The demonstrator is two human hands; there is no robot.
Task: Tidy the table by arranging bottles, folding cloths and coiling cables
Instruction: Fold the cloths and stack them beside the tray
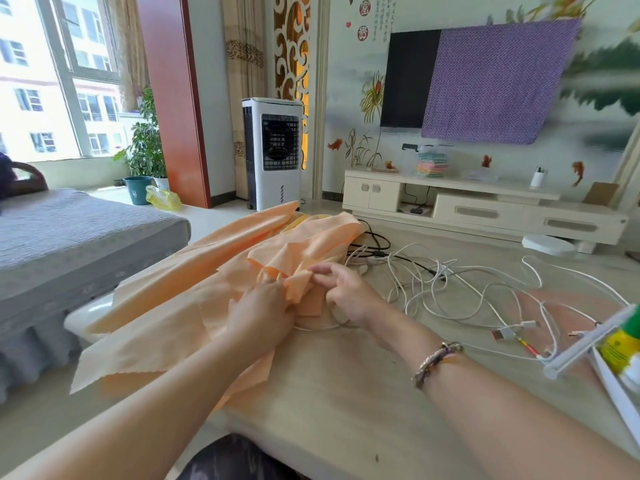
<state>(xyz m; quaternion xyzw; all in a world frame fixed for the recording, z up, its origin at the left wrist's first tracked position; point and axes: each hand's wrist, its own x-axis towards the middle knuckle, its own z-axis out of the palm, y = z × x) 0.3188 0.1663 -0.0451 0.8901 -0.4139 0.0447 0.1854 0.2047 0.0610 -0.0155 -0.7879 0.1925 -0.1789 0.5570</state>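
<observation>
1. Thin, soft peach cloths [194, 271] lie crumpled in loose folds at centre left of the frame on the smooth beige table [346, 393]
2. The left hand [263, 313] and right hand [346, 292], close together, pinch a small cloth fold
3. Thin white cables [467, 289] sprawl tangled at centre right
4. A glossy green-and-yellow bottle [623, 344] sits at the right edge

The bottle [623, 344] is cut off at the right edge, perhaps lying flat.
</observation>
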